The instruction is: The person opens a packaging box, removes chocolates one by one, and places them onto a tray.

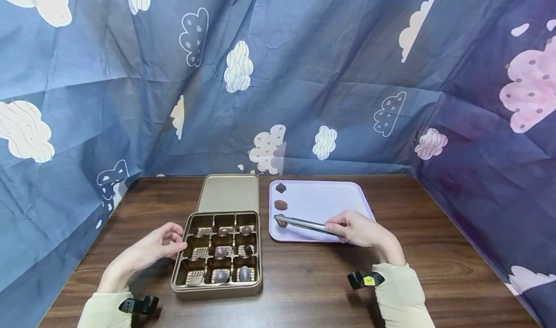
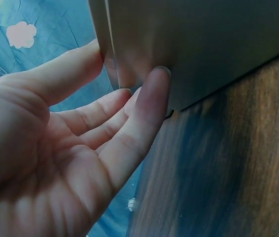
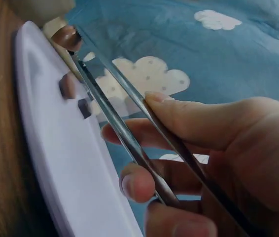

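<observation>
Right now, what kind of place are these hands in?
It looks like a small curtained-off workspace, maybe indoors: cloud-patterned cloth hangs behind and beside a brown table, and a gold box and a lilac tray sit there, both holding what look like chocolates.

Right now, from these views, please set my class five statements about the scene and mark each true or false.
1. The right hand holds metal tweezers over the pale purple tray. True.
2. The left hand touches the tray. False: it touches the gold tin.
3. The dark angular chocolate lies farther back than the brown oval chocolate next to it. True.
4. Every compartment of the tin holds a chocolate. False: the left column holds none.
5. The tin's lid is shut. False: it is open, beyond the compartments.
</observation>
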Demonstrator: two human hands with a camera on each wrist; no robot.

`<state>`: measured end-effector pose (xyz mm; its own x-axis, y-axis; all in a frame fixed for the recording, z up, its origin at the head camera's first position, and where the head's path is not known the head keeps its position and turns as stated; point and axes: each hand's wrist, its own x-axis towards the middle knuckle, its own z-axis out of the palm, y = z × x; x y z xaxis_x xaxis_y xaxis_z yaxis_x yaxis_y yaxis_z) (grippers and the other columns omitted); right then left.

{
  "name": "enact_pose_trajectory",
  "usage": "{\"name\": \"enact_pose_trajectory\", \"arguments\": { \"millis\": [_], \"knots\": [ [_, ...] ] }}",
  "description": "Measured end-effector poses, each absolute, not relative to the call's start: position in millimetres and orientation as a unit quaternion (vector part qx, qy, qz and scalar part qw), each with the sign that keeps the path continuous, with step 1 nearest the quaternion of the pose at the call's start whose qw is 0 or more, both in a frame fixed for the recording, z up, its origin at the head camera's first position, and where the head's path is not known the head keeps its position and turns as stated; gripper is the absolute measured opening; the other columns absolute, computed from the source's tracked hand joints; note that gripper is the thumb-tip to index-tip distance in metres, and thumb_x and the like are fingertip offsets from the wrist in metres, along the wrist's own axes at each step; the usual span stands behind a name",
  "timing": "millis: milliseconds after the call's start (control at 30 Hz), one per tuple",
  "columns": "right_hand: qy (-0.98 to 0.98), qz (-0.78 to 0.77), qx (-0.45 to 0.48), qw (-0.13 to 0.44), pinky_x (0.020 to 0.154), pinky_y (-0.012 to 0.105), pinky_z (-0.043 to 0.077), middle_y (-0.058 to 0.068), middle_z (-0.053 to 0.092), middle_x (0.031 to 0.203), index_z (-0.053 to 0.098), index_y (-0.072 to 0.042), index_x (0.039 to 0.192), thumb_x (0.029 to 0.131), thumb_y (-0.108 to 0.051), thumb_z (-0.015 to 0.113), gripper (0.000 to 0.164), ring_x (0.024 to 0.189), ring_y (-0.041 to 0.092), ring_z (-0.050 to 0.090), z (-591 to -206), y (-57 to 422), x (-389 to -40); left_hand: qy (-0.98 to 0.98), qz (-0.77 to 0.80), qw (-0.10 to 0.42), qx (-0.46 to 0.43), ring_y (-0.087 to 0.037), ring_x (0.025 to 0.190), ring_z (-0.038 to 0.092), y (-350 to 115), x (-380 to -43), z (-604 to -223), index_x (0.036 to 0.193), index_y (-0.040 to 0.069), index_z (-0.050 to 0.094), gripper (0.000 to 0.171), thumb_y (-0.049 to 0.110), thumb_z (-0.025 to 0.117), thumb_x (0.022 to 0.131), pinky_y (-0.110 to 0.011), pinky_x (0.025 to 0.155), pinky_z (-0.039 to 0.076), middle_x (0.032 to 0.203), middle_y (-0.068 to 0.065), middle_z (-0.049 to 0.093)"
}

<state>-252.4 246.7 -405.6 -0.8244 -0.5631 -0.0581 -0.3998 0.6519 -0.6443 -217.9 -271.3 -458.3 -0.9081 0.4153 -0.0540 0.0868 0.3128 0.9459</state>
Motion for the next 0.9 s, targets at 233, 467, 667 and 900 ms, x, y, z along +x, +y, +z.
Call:
{"name": "enact_pose_trajectory", "arguments": {
  "millis": [233,467,667,900],
  "knots": [
    [0.913,-0.286,-0.273,0.104,0.048,0.024,0.035,-0.011,0.044,0.052,0.07,-0.01,0.083,0.099,-0.019,0.058,0.022,0.05,0.005,0.041,-406.7,244.2,-249.7,0.801,0.56,0.141,0.158,-0.017,0.08,0.061,-269.2,-219.2,-458.0,0.114,-0.009,0.042,0.035,0.01,0.065,0.094,-0.035,0.073,0.056,0.093,-0.011,0.053],
    [0.912,-0.275,-0.285,0.108,0.052,0.023,0.039,-0.011,0.045,0.053,0.07,-0.01,0.084,0.099,-0.019,0.058,0.022,0.051,0.004,0.043,-413.2,240.0,-254.3,0.797,0.564,0.142,0.16,-0.015,0.08,0.06,-272.6,-217.1,-454.6,0.114,-0.01,0.042,0.035,0.008,0.064,0.094,-0.035,0.073,0.057,0.093,-0.011,0.052],
    [0.907,-0.282,-0.289,0.12,0.051,0.023,0.038,-0.009,0.046,0.053,0.069,-0.009,0.081,0.099,-0.018,0.058,0.023,0.051,0.005,0.044,-411.6,239.5,-255.7,0.799,0.564,0.141,0.156,-0.015,0.081,0.061,-273.6,-217.0,-452.6,0.115,-0.01,0.042,0.036,0.008,0.064,0.094,-0.035,0.074,0.057,0.094,-0.012,0.051],
    [0.921,-0.259,-0.263,0.12,0.053,0.025,0.041,-0.005,0.05,0.055,0.072,-0.01,0.091,0.099,-0.02,0.058,0.019,0.053,0.007,0.046,-407.5,242.5,-252.1,0.803,0.558,0.144,0.15,-0.016,0.081,0.061,-270.6,-218.1,-456.8,0.114,-0.009,0.042,0.036,0.011,0.065,0.093,-0.035,0.074,0.056,0.094,-0.011,0.052]
  ]
}}
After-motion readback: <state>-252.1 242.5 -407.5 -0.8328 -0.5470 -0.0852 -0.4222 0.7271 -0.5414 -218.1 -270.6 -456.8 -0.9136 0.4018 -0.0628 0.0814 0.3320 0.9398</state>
